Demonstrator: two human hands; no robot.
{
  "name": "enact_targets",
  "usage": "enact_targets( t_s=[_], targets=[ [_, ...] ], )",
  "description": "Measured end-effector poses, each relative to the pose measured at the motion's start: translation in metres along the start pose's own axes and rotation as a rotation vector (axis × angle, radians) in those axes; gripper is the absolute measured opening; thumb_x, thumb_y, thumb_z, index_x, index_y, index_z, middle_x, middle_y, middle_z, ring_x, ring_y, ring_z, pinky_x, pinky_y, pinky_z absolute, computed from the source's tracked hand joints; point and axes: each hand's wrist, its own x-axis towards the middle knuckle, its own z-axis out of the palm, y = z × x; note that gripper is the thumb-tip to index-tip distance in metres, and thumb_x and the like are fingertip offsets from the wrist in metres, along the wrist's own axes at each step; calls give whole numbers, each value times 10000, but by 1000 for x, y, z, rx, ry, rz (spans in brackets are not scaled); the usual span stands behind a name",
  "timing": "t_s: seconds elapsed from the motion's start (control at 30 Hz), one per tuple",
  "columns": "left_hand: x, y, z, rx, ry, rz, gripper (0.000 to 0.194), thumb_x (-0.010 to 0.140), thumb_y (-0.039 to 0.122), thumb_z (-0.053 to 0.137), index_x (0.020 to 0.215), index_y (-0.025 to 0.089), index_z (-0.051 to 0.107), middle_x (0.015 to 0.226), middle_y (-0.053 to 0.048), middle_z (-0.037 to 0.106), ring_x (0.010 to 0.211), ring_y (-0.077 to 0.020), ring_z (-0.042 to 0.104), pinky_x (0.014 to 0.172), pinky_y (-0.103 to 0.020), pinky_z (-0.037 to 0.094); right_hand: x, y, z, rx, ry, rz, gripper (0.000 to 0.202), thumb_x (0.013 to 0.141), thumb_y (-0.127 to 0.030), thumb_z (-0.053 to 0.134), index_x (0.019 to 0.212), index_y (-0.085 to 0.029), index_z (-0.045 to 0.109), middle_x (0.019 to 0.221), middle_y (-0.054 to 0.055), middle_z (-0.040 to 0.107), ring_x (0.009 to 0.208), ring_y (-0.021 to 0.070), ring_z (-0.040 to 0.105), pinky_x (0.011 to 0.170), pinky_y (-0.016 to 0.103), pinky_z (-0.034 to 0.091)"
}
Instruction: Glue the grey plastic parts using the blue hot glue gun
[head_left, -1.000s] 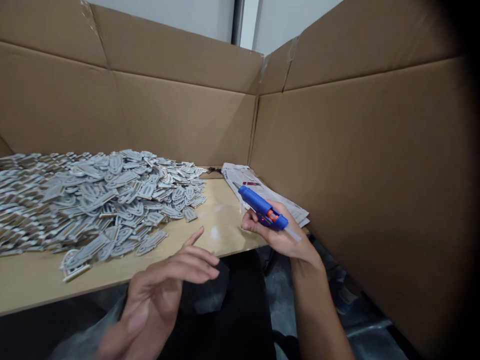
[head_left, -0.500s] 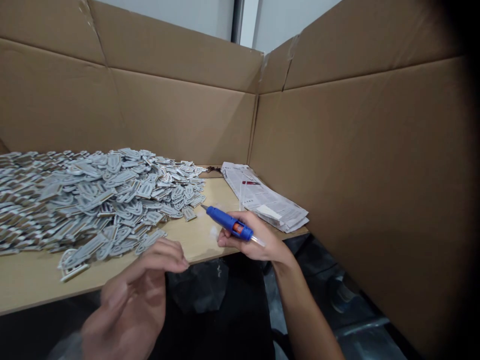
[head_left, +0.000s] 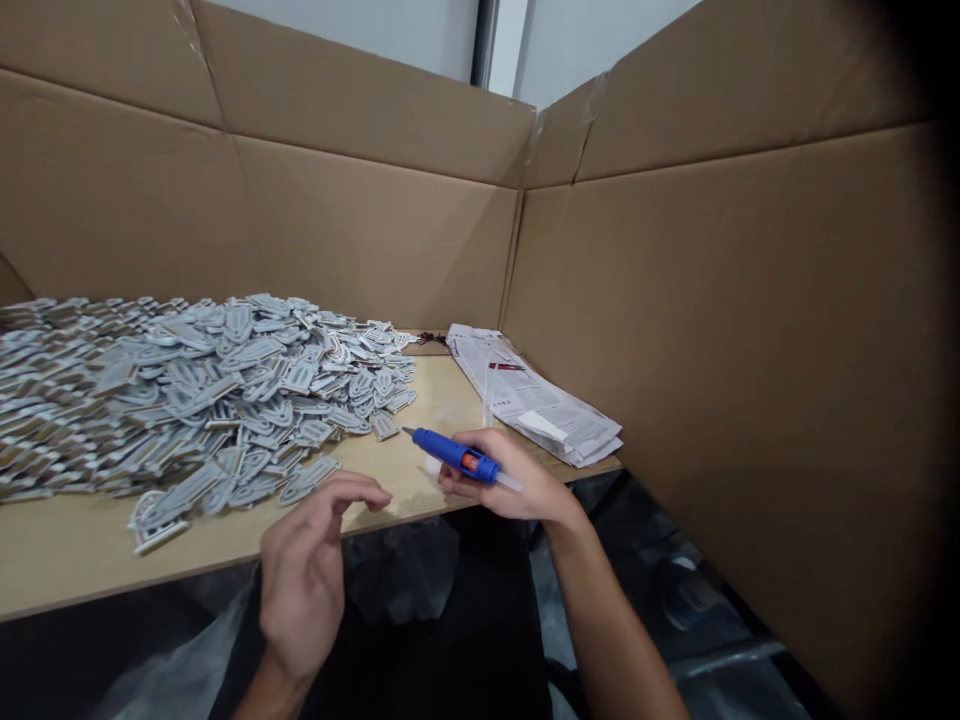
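Note:
My right hand [head_left: 506,475] is closed around a blue pen-like tool [head_left: 454,455] with an orange part inside and a clear stick at its rear end. Its grey tip points left, above the wooden tabletop. My left hand [head_left: 315,560] hangs at the table's front edge, fingers curved and apart from the thumb, with nothing visible in it. Beyond my left hand lies a large heap of light grey, loop-shaped flat pieces [head_left: 247,380], some with brown edges.
Tall cardboard walls [head_left: 375,220] stand behind and to the right. Folded newspaper [head_left: 540,400] lies at the table's [head_left: 435,385] right end, with a small red item [head_left: 506,366] and a white piece [head_left: 544,426] on it. Clear plastic hangs below the front edge.
My left hand has moved slightly right and turned more upright. The tool in my right hand has tilted a little flatter, its tip lower. The whole view has shifted slightly.

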Motion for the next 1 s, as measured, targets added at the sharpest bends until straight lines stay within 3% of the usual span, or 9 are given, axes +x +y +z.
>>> enact_targets(
  t_s=[0.13,0.23,0.33,0.4,0.63,0.8,1.0],
  targets=[
    [9,5,0,-224,9,-108,453,898,444,466,798,135,782,796,-142,660,885,-288,580,804,-386,473,2,-7,10,238,1,87,289,860,-379,747,1048,-177,659,997,56,728,743,163,699,685,278,565],
    [18,17,5,-454,-10,-247,510,870,543,470,726,135,742,727,-117,599,795,-262,570,773,-403,511,6,-13,21,422,-17,150,444,789,-439,817,1090,-174,627,1068,75,710,658,141,687,598,258,561],
    [24,27,14,-602,-38,-363,496,844,574,493,711,145,703,737,-98,581,775,-243,572,759,-419,544,11,-20,30,531,-87,133,522,683,-436,897,1042,-179,617,1063,54,698,648,137,686,598,251,563],
    [25,31,20,-631,-49,-394,488,830,590,499,758,155,709,807,-115,622,847,-275,608,793,-463,561,13,-23,33,574,-123,88,508,692,-453,887,1028,-189,613,995,25,696,662,141,685,615,252,565],
    [19,30,32,-516,-51,-282,582,805,668,499,1030,193,748,1202,-189,703,1217,-431,596,1010,-664,486,11,-26,33,511,-28,23,420,752,-441,848,1028,-199,644,879,3,698,795,178,677,733,292,572],
    [19,29,29,-435,-51,-259,599,801,696,504,1128,240,711,1339,-152,665,1283,-421,575,1048,-673,471,12,-26,32,498,4,68,416,724,-470,857,952,-193,646,810,-8,668,748,169,659,703,283,560],
    [31,38,20,-351,-35,-161,554,812,682,501,1063,242,726,1345,-119,670,1316,-402,554,1093,-653,455,11,-26,25,414,8,108,358,721,-451,851,818,-156,673,763,9,666,633,118,570,601,230,472]
  ],
)
